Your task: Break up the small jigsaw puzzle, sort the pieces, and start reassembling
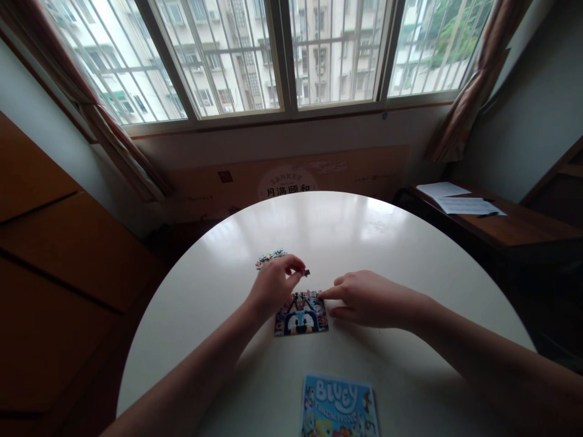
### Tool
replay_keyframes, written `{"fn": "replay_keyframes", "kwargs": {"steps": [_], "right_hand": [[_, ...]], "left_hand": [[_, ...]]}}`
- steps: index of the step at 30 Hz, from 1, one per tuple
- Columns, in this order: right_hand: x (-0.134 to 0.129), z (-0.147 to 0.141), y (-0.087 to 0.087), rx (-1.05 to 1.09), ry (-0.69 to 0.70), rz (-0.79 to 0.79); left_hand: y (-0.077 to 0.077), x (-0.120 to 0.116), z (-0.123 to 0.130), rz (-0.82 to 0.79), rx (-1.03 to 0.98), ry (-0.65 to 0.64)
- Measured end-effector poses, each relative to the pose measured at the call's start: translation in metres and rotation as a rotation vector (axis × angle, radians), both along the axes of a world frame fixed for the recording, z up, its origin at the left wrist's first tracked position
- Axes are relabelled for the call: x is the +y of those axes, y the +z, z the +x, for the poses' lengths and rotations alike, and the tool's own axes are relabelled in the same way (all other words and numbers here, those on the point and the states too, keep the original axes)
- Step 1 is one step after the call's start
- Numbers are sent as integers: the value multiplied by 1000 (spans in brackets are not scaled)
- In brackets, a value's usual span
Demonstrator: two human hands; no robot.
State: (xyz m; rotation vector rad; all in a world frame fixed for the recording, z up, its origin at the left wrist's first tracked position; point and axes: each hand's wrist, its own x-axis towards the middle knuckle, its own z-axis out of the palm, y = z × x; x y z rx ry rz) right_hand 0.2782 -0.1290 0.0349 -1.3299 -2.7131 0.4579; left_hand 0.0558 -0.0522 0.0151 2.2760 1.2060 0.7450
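A partly assembled jigsaw puzzle (301,321) lies flat on the white round table, showing a blue cartoon dog face and a jagged upper edge. Between thumb and fingertips, my left hand (274,283) pinches a small dark puzzle piece (306,273) just above that edge. My right hand (364,298) rests at the puzzle's right side, its index finger stretched out to the upper right corner and the thumb apart. Behind my left hand sits a pile of loose puzzle pieces (268,257), partly hidden by it.
A blue picture sheet or box marked "BLUEY" (339,405) lies at the near side of the table (191,315). On the right, a wooden desk (532,221) holds papers (449,197) and pens. Barred windows and curtains stand beyond the table.
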Motion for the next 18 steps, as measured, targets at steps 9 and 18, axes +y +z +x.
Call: {"fn": "replay_keyframes", "kwargs": {"steps": [9,18], "right_hand": [[4,9,-4,30,-6,-6],[6,15,-3,43,-57,21]], "left_hand": [[16,44,-68,-146,118,314],[11,38,-66,-84,291,365]]}}
